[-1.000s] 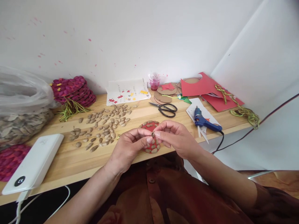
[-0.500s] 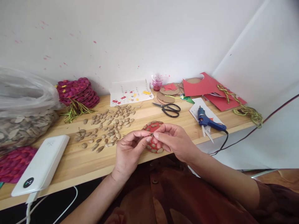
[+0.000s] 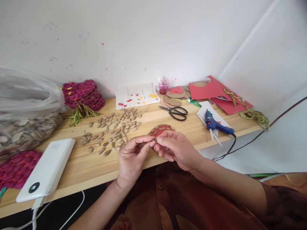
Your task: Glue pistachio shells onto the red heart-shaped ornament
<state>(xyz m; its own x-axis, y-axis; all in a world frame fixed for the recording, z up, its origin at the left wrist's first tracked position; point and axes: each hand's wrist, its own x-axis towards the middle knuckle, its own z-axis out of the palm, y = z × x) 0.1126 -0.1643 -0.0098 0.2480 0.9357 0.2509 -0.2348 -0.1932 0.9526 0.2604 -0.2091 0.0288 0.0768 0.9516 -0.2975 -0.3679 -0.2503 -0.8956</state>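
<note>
My left hand [image 3: 132, 156] and my right hand [image 3: 178, 148] meet over the front edge of the table. Their fingertips pinch a small brown peanut shell [image 3: 154, 139] between them, and most of it is hidden by the fingers. Just behind and below the hands lies a red disc [image 3: 163, 128] with peanut shells stuck on it; my fingers cover part of it. To the left, many loose peanut shells [image 3: 118, 135] are scattered over the wood.
Black-handled scissors [image 3: 177, 112] lie behind the disc. A blue glue gun [image 3: 216, 124] rests on paper at right, its cable trailing off the edge. At left are a white power bank [image 3: 48, 169], a plastic bag of shells [image 3: 26, 127] and stacked purple discs [image 3: 82, 92].
The view has shifted slightly, so the table things appear a little further right. Both hands keep their pinch on the peanut shell, and they cover more of the red disc's lower part.
</note>
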